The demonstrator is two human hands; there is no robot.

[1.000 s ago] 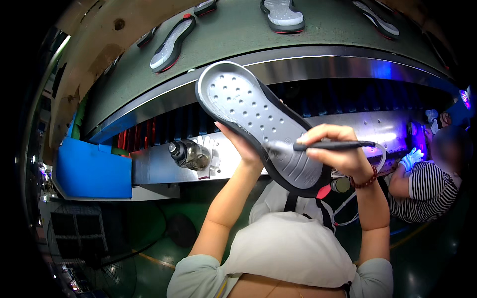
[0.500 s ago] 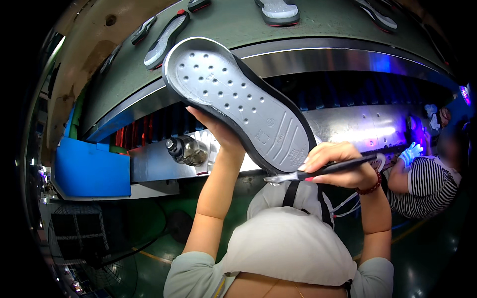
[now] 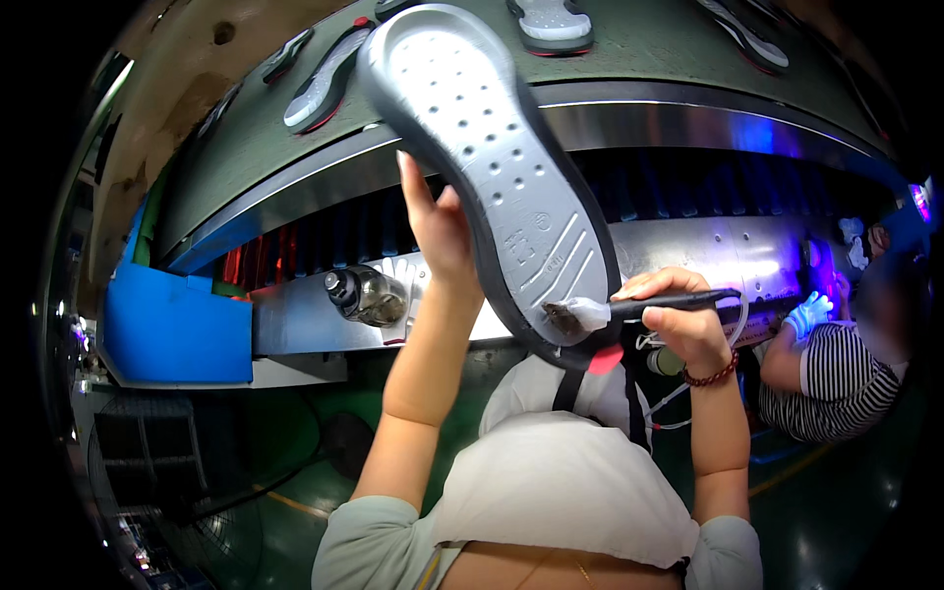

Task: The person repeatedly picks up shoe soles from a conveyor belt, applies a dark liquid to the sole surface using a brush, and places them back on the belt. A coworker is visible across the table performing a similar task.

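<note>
A grey shoe sole (image 3: 511,197) with a black rim is held up before me, tilted, its dimpled inner face toward me. At its near end a red tip (image 3: 607,360) shows. My left hand (image 3: 442,231) grips the sole from its left side and underneath; some fingers are hidden behind it. In my right hand (image 3: 693,324) is a black-handled brush (image 3: 588,315). Its bristles touch the sole's inner face close to the near end. A dark red bead bracelet (image 3: 712,372) circles my right wrist.
Several more soles, one of them a grey sole (image 3: 329,84), lie on the green conveyor belt (image 3: 433,74) beyond a metal edge (image 3: 708,118). On the metal shelf stands a dark glass jar (image 3: 366,295). A blue panel (image 3: 172,329) is at left. A striped-shirted person (image 3: 836,364) works at right.
The sole has moved up and slightly right, turning more upright. The brush has shifted from the sole's near rim onto its inner face. The red tip has come into view.
</note>
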